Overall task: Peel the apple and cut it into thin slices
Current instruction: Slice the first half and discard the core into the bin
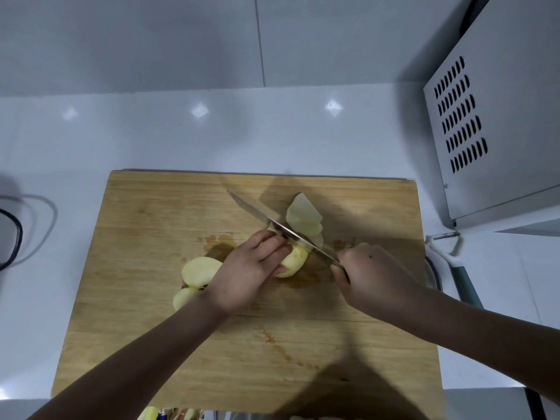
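Note:
A peeled apple piece lies on the wooden cutting board near its middle. My left hand holds it down, fingers curled over its top. My right hand grips the handle of a knife, whose blade runs diagonally up-left and rests on the piece beside my left fingertips. Several thin slices lie fanned out just behind the blade. Two more peeled apple pieces sit to the left, partly hidden by my left wrist.
A white appliance with vent slots stands at the right, on the white counter. A peeler lies beside the board's right edge, next to a metal bowl rim. A dark-rimmed container sits at the far left.

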The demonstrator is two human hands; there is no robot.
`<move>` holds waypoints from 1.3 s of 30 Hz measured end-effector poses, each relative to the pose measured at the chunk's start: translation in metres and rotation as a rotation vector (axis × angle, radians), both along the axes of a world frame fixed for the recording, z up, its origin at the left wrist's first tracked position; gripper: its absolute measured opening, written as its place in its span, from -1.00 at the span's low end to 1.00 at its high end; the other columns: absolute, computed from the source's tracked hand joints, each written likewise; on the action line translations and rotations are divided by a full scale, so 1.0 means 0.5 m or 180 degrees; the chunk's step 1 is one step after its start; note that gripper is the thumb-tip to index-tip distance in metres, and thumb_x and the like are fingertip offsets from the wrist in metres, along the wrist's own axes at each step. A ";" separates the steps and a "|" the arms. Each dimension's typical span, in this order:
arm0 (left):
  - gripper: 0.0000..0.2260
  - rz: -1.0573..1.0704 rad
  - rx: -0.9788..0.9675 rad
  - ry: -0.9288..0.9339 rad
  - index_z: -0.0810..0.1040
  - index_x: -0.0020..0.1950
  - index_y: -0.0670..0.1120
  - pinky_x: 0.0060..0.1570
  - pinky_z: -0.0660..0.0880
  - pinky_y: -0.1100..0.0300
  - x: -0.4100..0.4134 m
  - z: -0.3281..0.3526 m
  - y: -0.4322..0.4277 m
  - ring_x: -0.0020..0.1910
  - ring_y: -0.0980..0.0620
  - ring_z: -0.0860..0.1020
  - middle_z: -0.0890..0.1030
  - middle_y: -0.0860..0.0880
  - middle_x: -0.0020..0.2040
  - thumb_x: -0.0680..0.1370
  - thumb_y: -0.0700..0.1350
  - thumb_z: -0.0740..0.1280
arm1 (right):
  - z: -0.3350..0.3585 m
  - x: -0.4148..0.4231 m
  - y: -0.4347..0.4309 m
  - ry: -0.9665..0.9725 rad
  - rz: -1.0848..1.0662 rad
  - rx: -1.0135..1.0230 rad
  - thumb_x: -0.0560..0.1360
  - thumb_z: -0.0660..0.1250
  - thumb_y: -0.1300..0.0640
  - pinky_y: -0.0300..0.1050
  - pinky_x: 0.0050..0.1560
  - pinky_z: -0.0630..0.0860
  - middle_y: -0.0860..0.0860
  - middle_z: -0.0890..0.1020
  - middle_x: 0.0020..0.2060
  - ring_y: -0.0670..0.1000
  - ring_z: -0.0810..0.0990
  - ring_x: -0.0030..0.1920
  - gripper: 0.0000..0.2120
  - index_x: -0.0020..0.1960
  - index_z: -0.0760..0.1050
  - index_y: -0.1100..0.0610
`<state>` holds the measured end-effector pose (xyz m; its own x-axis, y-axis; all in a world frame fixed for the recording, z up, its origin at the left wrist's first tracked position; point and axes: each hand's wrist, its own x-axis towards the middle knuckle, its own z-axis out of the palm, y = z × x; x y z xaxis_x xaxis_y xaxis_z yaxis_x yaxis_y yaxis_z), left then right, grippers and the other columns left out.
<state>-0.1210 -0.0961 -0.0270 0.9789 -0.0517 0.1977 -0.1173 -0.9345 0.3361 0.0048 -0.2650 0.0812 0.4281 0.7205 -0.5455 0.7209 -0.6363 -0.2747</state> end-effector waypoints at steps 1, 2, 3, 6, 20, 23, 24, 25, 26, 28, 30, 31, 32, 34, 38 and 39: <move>-0.69 -0.0009 -0.0004 -0.0021 0.58 0.16 -0.19 0.04 0.56 0.02 0.000 0.000 0.000 0.15 -0.10 0.48 0.60 -0.12 0.13 0.53 -0.05 0.25 | -0.006 0.003 0.004 -0.0004 0.0011 -0.0016 0.59 0.08 0.07 -0.20 -0.44 0.25 -0.07 0.34 -0.43 -0.04 0.38 -0.41 -0.74 -0.27 0.31 0.07; -0.70 -0.0017 -0.0009 -0.0039 0.58 0.16 -0.19 0.05 0.56 0.03 0.000 0.001 0.001 0.15 -0.11 0.49 0.60 -0.12 0.13 0.53 -0.06 0.25 | -0.015 0.004 0.009 -0.0011 0.0028 -0.0031 0.58 0.10 0.09 -0.22 -0.46 0.23 -0.06 0.35 -0.43 -0.02 0.39 -0.40 -0.72 -0.30 0.30 0.08; -0.69 -0.0019 -0.0017 -0.0053 0.58 0.16 -0.20 0.06 0.55 0.03 0.000 0.002 0.001 0.14 -0.11 0.49 0.60 -0.12 0.13 0.53 -0.06 0.26 | -0.027 0.004 0.017 -0.0025 0.0045 -0.0057 0.57 0.12 0.10 -0.24 -0.48 0.22 -0.06 0.36 -0.43 -0.02 0.39 -0.41 -0.69 -0.34 0.29 0.07; -0.69 -0.0025 -0.0038 -0.0061 0.59 0.16 -0.21 0.03 0.56 0.04 0.000 0.004 -0.001 0.14 -0.09 0.47 0.60 -0.13 0.11 0.52 -0.06 0.26 | -0.066 -0.001 0.040 -0.0017 0.0017 -0.0030 0.57 0.12 0.13 -0.24 -0.43 0.28 -0.04 0.41 -0.38 -0.04 0.42 -0.37 -0.76 -0.23 0.45 0.11; -0.69 0.0065 0.0066 -0.0151 0.62 0.11 -0.21 -0.01 0.57 0.09 -0.001 0.004 -0.007 0.13 -0.06 0.43 0.63 -0.14 0.08 0.52 -0.06 0.22 | -0.005 0.003 -0.006 0.0022 -0.0008 0.0200 0.59 0.08 0.05 -0.17 -0.37 0.34 -0.06 0.41 -0.40 -0.01 0.46 -0.34 -0.77 -0.14 0.45 0.07; -0.69 0.0043 0.0025 -0.0133 0.61 0.12 -0.21 -0.02 0.58 0.05 -0.003 0.004 -0.007 0.13 -0.07 0.44 0.62 -0.14 0.09 0.53 -0.06 0.23 | -0.005 0.001 -0.001 -0.0008 0.0023 0.0180 0.59 0.08 0.05 -0.24 -0.45 0.24 -0.08 0.34 -0.43 0.00 0.45 -0.34 -0.78 -0.20 0.36 0.04; -0.70 0.0039 0.0018 -0.0128 0.61 0.12 -0.21 -0.03 0.58 0.04 -0.003 0.003 -0.007 0.14 -0.07 0.45 0.62 -0.14 0.09 0.53 -0.06 0.23 | -0.008 0.000 0.000 -0.0034 0.0027 0.0163 0.59 0.07 0.06 -0.25 -0.45 0.23 -0.08 0.34 -0.44 0.00 0.44 -0.34 -0.77 -0.22 0.34 0.05; -0.70 0.0034 0.0011 -0.0125 0.60 0.13 -0.21 -0.02 0.58 0.03 -0.003 0.002 -0.006 0.14 -0.08 0.46 0.61 -0.13 0.10 0.53 -0.07 0.24 | -0.012 0.001 0.003 -0.0057 0.0030 0.0131 0.59 0.07 0.06 -0.25 -0.47 0.21 -0.08 0.33 -0.44 0.00 0.43 -0.36 -0.75 -0.25 0.31 0.06; -0.70 0.0030 0.0006 -0.0131 0.60 0.13 -0.21 -0.02 0.58 0.03 -0.003 0.002 -0.005 0.14 -0.08 0.46 0.61 -0.13 0.10 0.53 -0.07 0.24 | -0.018 0.001 0.007 -0.0079 0.0034 0.0089 0.59 0.08 0.07 -0.25 -0.48 0.20 -0.07 0.33 -0.45 0.00 0.41 -0.38 -0.71 -0.31 0.28 0.06; -0.70 0.0036 0.0013 -0.0156 0.61 0.13 -0.21 -0.01 0.58 0.04 -0.003 0.002 -0.005 0.14 -0.09 0.47 0.61 -0.14 0.10 0.53 -0.07 0.25 | -0.036 0.000 0.021 -0.0096 0.0054 0.0018 0.59 0.09 0.10 -0.21 -0.49 0.19 -0.06 0.36 -0.43 0.01 0.40 -0.37 -0.66 -0.36 0.24 0.05; -0.70 0.0056 0.0020 -0.0170 0.61 0.12 -0.22 -0.04 0.59 0.07 -0.003 0.004 -0.006 0.12 -0.07 0.45 0.62 -0.14 0.09 0.52 -0.07 0.25 | -0.061 0.000 0.036 -0.0084 0.0061 0.0046 0.58 0.09 0.11 -0.19 -0.39 0.27 -0.02 0.45 -0.35 0.03 0.45 -0.30 -0.73 -0.27 0.38 0.09; -0.70 0.0052 0.0020 -0.0166 0.61 0.12 -0.22 -0.06 0.59 0.07 -0.004 0.005 -0.007 0.11 -0.07 0.45 0.62 -0.14 0.08 0.52 -0.07 0.24 | -0.073 0.000 0.042 -0.0066 0.0026 0.0098 0.58 0.09 0.11 -0.19 -0.34 0.30 0.00 0.48 -0.30 0.02 0.47 -0.28 -0.76 -0.17 0.47 0.12; -0.70 0.0044 0.0024 -0.0166 0.61 0.11 -0.22 -0.07 0.59 0.08 -0.004 0.005 -0.007 0.11 -0.07 0.45 0.62 -0.14 0.09 0.52 -0.07 0.24 | -0.083 0.000 0.046 -0.0037 -0.0023 0.0153 0.58 0.10 0.12 -0.21 -0.32 0.31 0.01 0.50 -0.28 0.00 0.48 -0.28 -0.76 -0.10 0.51 0.15; -0.70 0.0022 0.0050 -0.0185 0.61 0.12 -0.22 -0.06 0.58 0.09 -0.005 0.007 -0.008 0.11 -0.07 0.45 0.62 -0.14 0.09 0.53 -0.07 0.24 | -0.093 0.003 0.046 0.0035 -0.0126 0.0240 0.58 0.11 0.12 -0.24 -0.32 0.33 0.01 0.52 -0.27 -0.03 0.49 -0.29 -0.77 -0.08 0.52 0.15; -0.70 0.0035 0.0058 -0.0238 0.62 0.11 -0.21 -0.04 0.57 0.11 -0.004 0.005 -0.007 0.10 -0.06 0.45 0.62 -0.13 0.08 0.52 -0.07 0.25 | -0.073 0.009 0.027 0.0113 -0.0216 0.0317 0.58 0.12 0.10 -0.29 -0.44 0.23 -0.03 0.47 -0.35 -0.05 0.45 -0.34 -0.77 -0.21 0.44 0.10; -0.70 0.0043 0.0037 -0.0255 0.62 0.11 -0.21 -0.03 0.57 0.10 -0.004 0.002 -0.007 0.10 -0.06 0.45 0.63 -0.13 0.08 0.51 -0.08 0.26 | -0.060 0.010 0.020 0.0107 -0.0195 0.0296 0.58 0.11 0.09 -0.31 -0.45 0.21 -0.07 0.42 -0.39 -0.08 0.41 -0.38 -0.74 -0.27 0.38 0.07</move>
